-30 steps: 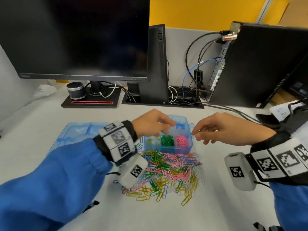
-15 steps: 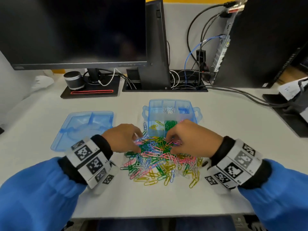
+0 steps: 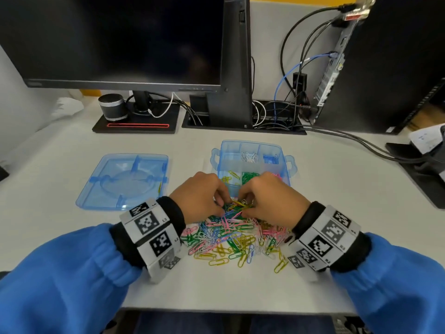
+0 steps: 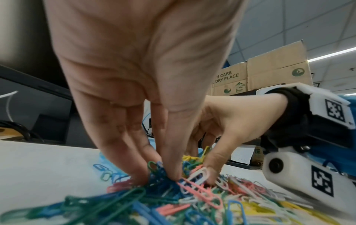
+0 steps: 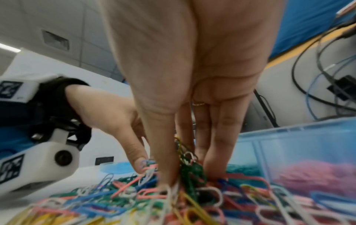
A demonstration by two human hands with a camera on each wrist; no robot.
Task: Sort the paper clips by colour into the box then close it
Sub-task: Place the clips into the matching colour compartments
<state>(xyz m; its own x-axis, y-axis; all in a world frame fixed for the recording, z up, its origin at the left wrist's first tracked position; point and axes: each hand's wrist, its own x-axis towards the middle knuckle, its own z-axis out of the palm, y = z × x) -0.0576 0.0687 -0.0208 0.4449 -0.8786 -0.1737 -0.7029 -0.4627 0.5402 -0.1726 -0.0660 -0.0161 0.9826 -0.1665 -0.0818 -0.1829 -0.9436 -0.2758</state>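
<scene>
A heap of mixed coloured paper clips (image 3: 231, 239) lies on the desk just in front of the open blue box (image 3: 286, 162). The box's compartments hold white (image 3: 249, 156), blue (image 3: 271, 159), yellow (image 3: 230, 175), green (image 3: 249, 177) and pink clips. My left hand (image 3: 218, 202) digs into the heap's far edge and pinches a bunch of blue clips (image 4: 161, 173) between thumb and fingers. My right hand (image 3: 245, 201), almost touching the left, pinches green and yellow clips (image 5: 189, 166). The box lid (image 3: 125, 182) lies flat to the left.
A monitor (image 3: 120, 37) on its stand, a small speaker (image 3: 113, 109), a computer tower (image 3: 385, 63) and trailing cables (image 3: 349, 141) line the back of the desk. A black item with papers (image 3: 423, 165) sits at the right edge. The desk's front edge is close below the heap.
Both hands have come back from over the box and down onto the heap. In the last half second they have drawn together and their fingers have closed on clips.
</scene>
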